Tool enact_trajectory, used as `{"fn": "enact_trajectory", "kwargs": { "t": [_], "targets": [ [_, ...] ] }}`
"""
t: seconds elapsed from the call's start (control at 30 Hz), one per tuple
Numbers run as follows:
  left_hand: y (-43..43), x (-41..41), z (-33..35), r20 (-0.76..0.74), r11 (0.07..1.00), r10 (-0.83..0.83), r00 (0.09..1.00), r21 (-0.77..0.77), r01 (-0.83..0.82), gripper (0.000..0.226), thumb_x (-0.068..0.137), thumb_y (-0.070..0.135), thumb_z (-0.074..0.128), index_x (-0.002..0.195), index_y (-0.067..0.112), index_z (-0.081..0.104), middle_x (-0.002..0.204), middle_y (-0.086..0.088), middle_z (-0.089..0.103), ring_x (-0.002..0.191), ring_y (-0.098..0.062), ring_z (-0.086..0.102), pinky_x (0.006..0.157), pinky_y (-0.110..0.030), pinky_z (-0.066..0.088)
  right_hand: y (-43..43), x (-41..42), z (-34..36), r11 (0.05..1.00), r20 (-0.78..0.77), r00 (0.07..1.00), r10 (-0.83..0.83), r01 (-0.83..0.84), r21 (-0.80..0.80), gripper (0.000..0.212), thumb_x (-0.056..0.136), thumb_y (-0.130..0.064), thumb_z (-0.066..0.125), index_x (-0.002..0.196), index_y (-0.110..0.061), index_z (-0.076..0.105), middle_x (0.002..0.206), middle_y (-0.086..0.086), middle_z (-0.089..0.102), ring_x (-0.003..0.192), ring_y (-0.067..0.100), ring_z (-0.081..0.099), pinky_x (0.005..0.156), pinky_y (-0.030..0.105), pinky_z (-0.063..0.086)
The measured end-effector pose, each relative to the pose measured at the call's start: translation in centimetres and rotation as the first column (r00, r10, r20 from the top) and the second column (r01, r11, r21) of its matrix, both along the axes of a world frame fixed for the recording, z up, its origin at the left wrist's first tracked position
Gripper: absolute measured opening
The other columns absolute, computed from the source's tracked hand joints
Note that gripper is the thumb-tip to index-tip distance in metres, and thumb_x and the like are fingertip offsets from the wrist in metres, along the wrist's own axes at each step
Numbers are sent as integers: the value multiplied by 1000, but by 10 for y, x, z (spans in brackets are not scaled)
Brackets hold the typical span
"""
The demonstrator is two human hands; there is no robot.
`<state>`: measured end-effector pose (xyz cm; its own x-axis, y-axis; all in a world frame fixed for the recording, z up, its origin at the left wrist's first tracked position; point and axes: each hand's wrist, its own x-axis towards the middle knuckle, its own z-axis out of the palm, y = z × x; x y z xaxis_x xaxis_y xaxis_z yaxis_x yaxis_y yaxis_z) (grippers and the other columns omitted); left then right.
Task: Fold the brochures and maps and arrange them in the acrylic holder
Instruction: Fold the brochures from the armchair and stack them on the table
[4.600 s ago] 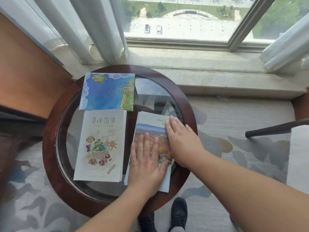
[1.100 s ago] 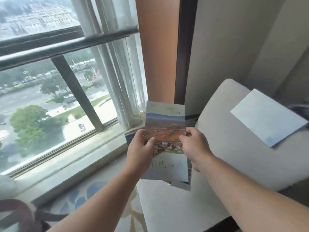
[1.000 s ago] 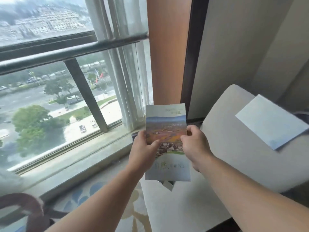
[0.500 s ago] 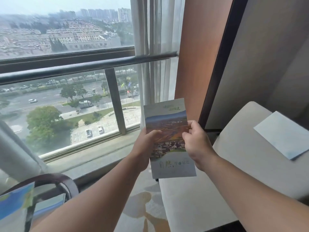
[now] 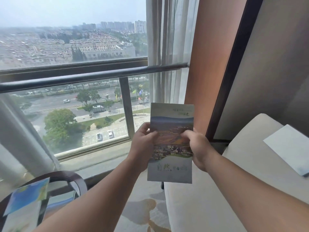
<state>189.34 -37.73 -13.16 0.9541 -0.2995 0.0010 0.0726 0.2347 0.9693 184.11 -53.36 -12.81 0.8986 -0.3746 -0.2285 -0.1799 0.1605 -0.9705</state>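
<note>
Glossy folded brochure (image 5: 171, 143), upright and rectangular, is pinched at mid-height by left hand (image 5: 143, 144) and right hand (image 5: 196, 146), seemingly creased flat.

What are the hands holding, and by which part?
A folded brochure, upright: left hand pinches its left edge, right hand its right edge, mid-height.

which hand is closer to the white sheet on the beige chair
Right. The right hand grips the brochure by its right edge, on the side toward the white sheet; the left hand holds the left edge, farther away.
</note>
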Motion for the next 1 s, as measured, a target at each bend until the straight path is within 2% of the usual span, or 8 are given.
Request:
{"fn": "enact_trajectory", "kwargs": {
  "t": [0.23, 0.33, 0.47, 0.6, 0.67, 0.73, 0.83, 1.0],
  "targets": [
    [-1, 0, 7, 244, 937, 180, 953, 253, -241, 29, 81, 8, 55, 101, 27, 62, 103, 7, 65, 90, -8, 62, 71, -16, 47, 0, 10, 3, 997, 61, 998, -14, 19, -81, 34, 95, -4, 45, 99, -26, 70, 97, 4, 76, 95, 34, 70, 83, 52, 56],
    [-2, -2, 13, 72, 966, 139, 988, 210, -151, 53, 71, 18, 54, 123, 27, 53, 116, -6, 66, 102, -26, 66, 88, -50, 54, 2, 14, 8, 995, 90, 996, 16, -7, -100, 35, 96, -3, 44, 98, -28, 69, 95, 4, 76, 95, 36, 70, 80, 53, 57],
    [-1, -2, 16, 99, 958, 175, 980, 214, -193, 31, 73, 14, 53, 98, 28, 66, 92, -10, 74, 87, -40, 69, 78, -61, 53, 8, 20, 10, 988, 128, 992, 4, 17, -157, 32, 94, -10, 49, 93, -37, 65, 98, 0, 74, 94, 33, 69, 80, 52, 59],
    [15, 0, 9, 81, 970, 196, 977, 129, -206, 32, 82, 3, 54, 89, 31, 69, 88, -7, 76, 81, -30, 73, 64, -43, 58, 20, 30, 12, 988, 114, 992, 45, -27, -154, 38, 91, -19, 53, 125, -35, 52, 121, 2, 63, 100, 28, 66, 84, 54, 57],
    [33, 0, 5, 81, 963, 217, 973, 144, -227, 33, 80, 5, 54, 89, 33, 68, 86, -5, 76, 78, -27, 74, 59, -37, 57, 34, 39, 9, 979, 99, 989, 107, -87, -187, 30, 91, -15, 49, 102, -37, 66, 104, 9, 72, 92, 40, 68, 79, 59, 57],
    [58, 0, 0, 90, 937, 277, 957, 195, -290, 35, 83, 6, 54, 89, 38, 66, 87, -5, 75, 80, -32, 72, 62, -49, 58, 57, 49, 4, 964, 77, 985, 157, -136, -229, 31, 92, -13, 49, 88, -36, 69, 90, 7, 75, 88, 41, 69, 76, 62, 56],
    [107, 4, -12, 97, 870, 388, 917, 291, -399, 37, 87, 5, 52, 90, 41, 62, 88, -7, 74, 78, -38, 70, 67, -56, 55, 106, 63, -7, 940, 45, 967, 252, -233, -249, 26, 95, -13, 50, 88, -32, 68, 86, 1, 75, 85, 34, 71, 74, 58, 59],
    [207, 12, -35, 78, 784, 521, 850, 351, -512, 32, 86, 10, 51, 93, 40, 62, 85, 3, 74, 79, -22, 72, 67, -43, 60, 207, 89, -28, 877, 0, 917, 398, -380, -293, 18, 92, -10, 51, 93, -21, 65, 94, 16, 73, 91, 45, 67, 74, 64, 54]
  ]
}}
